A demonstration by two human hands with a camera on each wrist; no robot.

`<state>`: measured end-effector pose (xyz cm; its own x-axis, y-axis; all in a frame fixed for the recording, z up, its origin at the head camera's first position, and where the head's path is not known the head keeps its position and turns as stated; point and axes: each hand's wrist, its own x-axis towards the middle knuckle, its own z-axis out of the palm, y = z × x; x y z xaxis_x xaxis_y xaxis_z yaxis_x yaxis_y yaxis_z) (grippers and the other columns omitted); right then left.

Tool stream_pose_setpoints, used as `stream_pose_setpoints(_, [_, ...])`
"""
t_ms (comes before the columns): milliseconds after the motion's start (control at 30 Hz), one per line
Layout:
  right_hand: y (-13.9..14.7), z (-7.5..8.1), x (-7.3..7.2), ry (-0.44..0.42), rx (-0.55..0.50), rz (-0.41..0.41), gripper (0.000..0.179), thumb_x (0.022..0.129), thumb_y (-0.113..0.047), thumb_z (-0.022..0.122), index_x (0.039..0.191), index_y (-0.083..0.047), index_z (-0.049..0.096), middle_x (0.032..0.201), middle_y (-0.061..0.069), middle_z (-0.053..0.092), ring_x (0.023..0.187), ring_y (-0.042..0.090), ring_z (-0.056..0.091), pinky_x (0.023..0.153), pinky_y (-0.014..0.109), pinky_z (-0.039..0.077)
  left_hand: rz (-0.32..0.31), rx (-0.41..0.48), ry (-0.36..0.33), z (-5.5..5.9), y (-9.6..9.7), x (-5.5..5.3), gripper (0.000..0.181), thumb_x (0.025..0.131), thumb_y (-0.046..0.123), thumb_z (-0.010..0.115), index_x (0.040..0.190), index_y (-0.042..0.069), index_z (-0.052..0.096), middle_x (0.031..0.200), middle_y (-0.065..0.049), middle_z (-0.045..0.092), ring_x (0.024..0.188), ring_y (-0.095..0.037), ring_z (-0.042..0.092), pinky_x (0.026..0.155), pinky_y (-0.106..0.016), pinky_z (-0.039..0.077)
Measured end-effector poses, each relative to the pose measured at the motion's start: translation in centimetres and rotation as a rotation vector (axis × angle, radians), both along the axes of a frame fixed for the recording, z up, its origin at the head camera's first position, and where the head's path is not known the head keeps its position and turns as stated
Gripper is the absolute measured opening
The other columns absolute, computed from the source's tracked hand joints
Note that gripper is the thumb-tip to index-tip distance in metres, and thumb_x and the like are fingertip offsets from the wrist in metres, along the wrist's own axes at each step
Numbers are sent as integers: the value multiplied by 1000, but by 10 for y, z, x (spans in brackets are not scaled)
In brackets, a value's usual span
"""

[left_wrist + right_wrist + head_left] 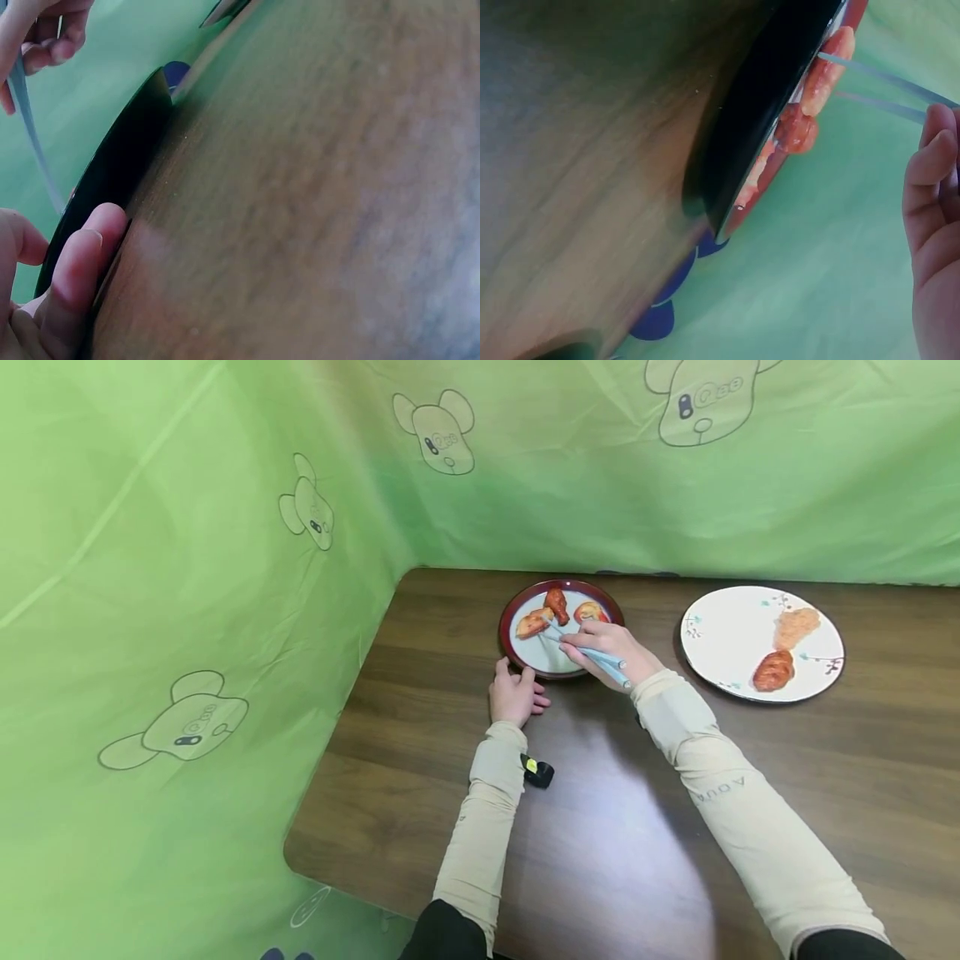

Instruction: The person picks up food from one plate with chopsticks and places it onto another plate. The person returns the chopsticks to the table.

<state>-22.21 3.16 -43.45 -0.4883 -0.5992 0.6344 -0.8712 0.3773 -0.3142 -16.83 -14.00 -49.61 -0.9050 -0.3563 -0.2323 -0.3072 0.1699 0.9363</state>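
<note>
My right hand holds a pair of light blue chopsticks over a red-rimmed plate. Their tips meet a golden-brown chicken wing piece on the plate's left side; in the right wrist view one stick crosses in front of this piece and the other passes behind it. Beside it lie a reddish drumstick and a round yellow-red food piece. At the near left edge, my left hand pinches the plate's rim, some fingers against its dark outer side.
A white oval plate with a floral pattern stands to the right, bearing a pale drumstick and a browned meat piece. Beneath is a brown wooden table; green printed cloth hangs behind and to the left.
</note>
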Motion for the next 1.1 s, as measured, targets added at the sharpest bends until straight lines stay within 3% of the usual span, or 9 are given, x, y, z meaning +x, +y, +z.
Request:
stream_pose_setpoints(167, [-6, 6, -9, -74, 10, 29, 10, 86, -5, 66, 89, -1, 74, 68, 7, 53, 60, 18, 47, 56, 32, 45, 2, 8, 7, 1, 0, 0, 62, 94, 22, 47, 149, 4, 27, 72, -9, 72, 52, -19, 69, 47, -32, 59])
stream_pose_setpoints(267, [-10, 10, -16, -135, 20, 6, 14, 89, -6, 62, 91, 1, 74, 67, 8, 57, 59, 19, 50, 56, 33, 44, 6, 17, 10, 3, 0, 0, 62, 93, 22, 47, 149, 4, 27, 72, -9, 72, 52, -19, 69, 47, -32, 59])
stream_pose_setpoints(433, [-20, 17, -27, -308, 12, -109, 22, 92, -10, 59, 96, 5, 74, 79, 18, 72, 70, 31, 66, 64, 42, 54, 8, 19, 14, 1, -1, 0, 61, 94, 21, 48, 148, 3, 27, 71, -10, 72, 51, -19, 69, 46, -33, 59])
stream_pose_setpoints(567, [-26, 19, -32, -527, -53, -238, 32, 96, -20, 53, 91, 3, 75, 86, 19, 74, 71, 27, 67, 61, 33, 53, 9, 13, 18, -1, 0, 0, 60, 94, 19, 48, 148, 2, 27, 72, -11, 72, 50, -20, 69, 45, -32, 59])
stream_pose_setpoints(700, [-28, 18, -34, -799, -244, -360, 34, 95, -27, 53, 88, 1, 73, 68, 10, 70, 52, 11, 60, 50, 20, 47, 10, 21, 26, -1, 0, 0, 60, 93, 18, 48, 147, 1, 26, 72, -13, 72, 51, -21, 69, 45, -32, 58])
stream_pose_setpoints(867, [-29, 18, -40, -1122, -555, -440, 28, 94, -28, 58, 90, -2, 67, 51, -10, 59, 44, 3, 56, 47, 16, 50, 7, 16, 28, -1, -1, 1, 61, 93, 19, 47, 147, 0, 26, 73, -12, 72, 51, -21, 69, 45, -32, 58])
stream_pose_setpoints(967, [-30, 18, -45, -1249, -753, -452, 20, 93, -23, 60, 92, -3, 62, 49, -9, 59, 42, 3, 55, 44, 16, 51, 9, 13, 25, 0, -1, 1, 61, 93, 19, 47, 147, 0, 26, 72, -12, 72, 51, -20, 69, 45, -32, 58])
stream_pose_setpoints(1100, [-33, 17, -49, -1315, -927, -449, 13, 93, -16, 59, 91, -4, 57, 48, -4, 58, 38, 3, 51, 37, 16, 46, 8, 11, 22, -1, -1, 0, 61, 94, 20, 47, 148, 1, 26, 72, -11, 72, 50, -19, 69, 45, -31, 58])
